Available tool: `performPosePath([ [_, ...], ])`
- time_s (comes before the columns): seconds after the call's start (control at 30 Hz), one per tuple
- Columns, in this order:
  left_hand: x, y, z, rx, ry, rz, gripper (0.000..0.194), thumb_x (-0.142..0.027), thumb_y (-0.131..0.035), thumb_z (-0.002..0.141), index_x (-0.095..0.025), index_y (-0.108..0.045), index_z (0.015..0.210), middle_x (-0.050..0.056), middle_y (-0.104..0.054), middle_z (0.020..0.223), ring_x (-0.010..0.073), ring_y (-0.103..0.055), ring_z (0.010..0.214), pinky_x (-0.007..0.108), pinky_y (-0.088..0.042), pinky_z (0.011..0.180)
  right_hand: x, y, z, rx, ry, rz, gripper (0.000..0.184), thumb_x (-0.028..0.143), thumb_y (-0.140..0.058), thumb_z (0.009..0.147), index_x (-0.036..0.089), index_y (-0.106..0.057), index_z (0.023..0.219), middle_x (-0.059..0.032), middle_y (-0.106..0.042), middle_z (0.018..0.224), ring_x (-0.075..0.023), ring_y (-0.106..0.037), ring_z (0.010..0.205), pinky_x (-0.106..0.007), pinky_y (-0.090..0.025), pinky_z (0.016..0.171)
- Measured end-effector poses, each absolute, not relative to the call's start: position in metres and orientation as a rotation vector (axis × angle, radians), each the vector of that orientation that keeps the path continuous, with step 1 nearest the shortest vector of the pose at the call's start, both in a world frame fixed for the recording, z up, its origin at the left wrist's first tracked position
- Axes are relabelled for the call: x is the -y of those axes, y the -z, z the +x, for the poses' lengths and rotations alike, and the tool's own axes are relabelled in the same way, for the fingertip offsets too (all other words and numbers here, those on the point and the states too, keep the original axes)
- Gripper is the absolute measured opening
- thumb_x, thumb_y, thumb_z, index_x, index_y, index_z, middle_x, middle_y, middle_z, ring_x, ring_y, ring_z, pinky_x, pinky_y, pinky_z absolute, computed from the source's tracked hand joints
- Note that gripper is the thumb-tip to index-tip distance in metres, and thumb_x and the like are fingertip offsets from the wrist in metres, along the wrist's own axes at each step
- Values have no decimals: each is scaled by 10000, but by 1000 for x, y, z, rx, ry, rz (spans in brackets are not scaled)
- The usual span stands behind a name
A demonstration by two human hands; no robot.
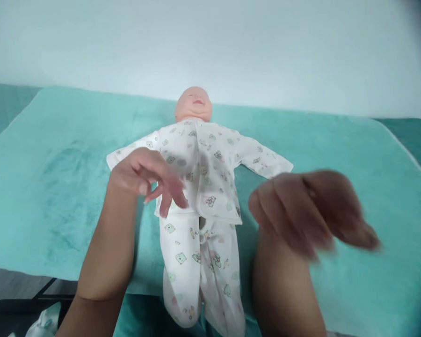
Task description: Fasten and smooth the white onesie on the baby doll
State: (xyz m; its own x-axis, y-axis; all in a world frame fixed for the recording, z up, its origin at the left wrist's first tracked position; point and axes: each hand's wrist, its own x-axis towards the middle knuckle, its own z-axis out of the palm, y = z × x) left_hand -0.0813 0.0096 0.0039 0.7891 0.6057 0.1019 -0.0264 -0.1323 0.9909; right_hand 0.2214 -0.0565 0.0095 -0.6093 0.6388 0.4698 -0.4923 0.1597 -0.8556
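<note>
- Your left hand [150,178] hangs above the left side of the white printed top [217,154], its wrist bent and its fingers loosely spread and curling down toward the cloth.
- Your right hand [298,210] is blurred; it bends over the teal cover [73,187], to the right of the top and just on the near side of the right sleeve [264,161] as you see it.
- The right hand's fingers point down and to the right; you cannot tell through the blur whether they press together.
- The baby doll [193,105] lies on its back in the middle of the cover, head at the far end, between your two forearms.
- The top lies closed over its body, both sleeves stretched out sideways; your left hand and wrist hide part of the left one.
- The matching trousers [219,267] run from the top's hem toward you, legs side by side.
- A pale wall [210,47] stands beyond the far edge of the cover.
- At the near left corner, beside your left forearm, pale fabric [44,323] shows.
</note>
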Motion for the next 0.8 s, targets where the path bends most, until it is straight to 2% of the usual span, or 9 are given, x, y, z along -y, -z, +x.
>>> performPosePath([
  [0.03, -10, 0, -81, -537, -768, 1577, 650, -887, -691, 594, -300, -766, 862, 79, -729, 652, 255, -698, 522, 335, -487, 360, 52, -7, 218, 1474, -1457, -229, 229, 602, -718, 832, 389, -702, 915, 11, -713, 848, -178, -713, 730, -307, -617, 662],
  [0.1, -11, 4, -78, -691, -1126, 1493, 624, -876, -572, 742, -317, -723, 975, 54, -726, 718, 243, -726, 620, 351, -557, 452, 44, -1, 204, 1387, -1207, -478, 170, 514, -628, 913, 369, -666, 994, -9, -728, 1003, -210, -730, 893, -386, -634, 778],
  [0.17, -11, 3, -70, -822, -1361, 1459, 494, -745, -533, 888, -318, -683, 1085, 53, -763, 924, 244, -767, 851, 378, -630, 643, 39, 4, 186, 1405, -1025, -803, 185, 454, -568, 956, 319, -638, 1062, -55, -711, 1204, -256, -691, 1148, -475, -600, 957],
  [0.27, -13, 2, -57, -946, -1528, 1501, 338, -568, -568, 967, -287, -681, 1118, 54, -753, 1191, 254, -712, 1175, 415, -614, 921, 36, 12, 166, 1502, -790, -1053, 299, 443, -513, 993, 291, -609, 1232, -93, -589, 1486, -283, -545, 1401, -541, -485, 1140],
  [0.37, -15, 6, -45, -1058, -1500, 1710, 347, -531, -543, 998, -281, -696, 1183, 58, -718, 1330, 260, -627, 1330, 458, -525, 1100, 35, 17, 160, 1605, -672, -1137, 452, 457, -559, 980, 316, -550, 1409, -66, -457, 1633, -281, -391, 1538, -566, -364, 1246],
  [0.47, -18, 11, -36, -1105, -1357, 2001, 414, -545, -488, 1019, -285, -676, 1282, 71, -638, 1474, 262, -555, 1417, 492, -430, 1206, 35, 16, 162, 1719, -687, -1169, 527, 456, -600, 972, 306, -539, 1474, -61, -441, 1651, -271, -317, 1583, -560, -270, 1303],
  [0.6, -20, 13, -30, -1074, -1164, 2270, 472, -524, -398, 1052, -270, -638, 1370, 86, -584, 1543, 259, -484, 1484, 516, -351, 1260, 34, 13, 164, 1804, -689, -1194, 507, 477, -563, 1000, 312, -560, 1480, -49, -433, 1659, -266, -306, 1590, -565, -255, 1313],
  [0.8, -19, 9, -30, -1128, -1056, 2303, 506, -487, -352, 1070, -238, -597, 1436, 92, -602, 1522, 248, -484, 1475, 477, -356, 1255, 33, 14, 164, 1832, -668, -1180, 514, 467, -557, 1008, 309, -546, 1497, -53, -427, 1662, -251, -311, 1588, -547, -259, 1317],
])
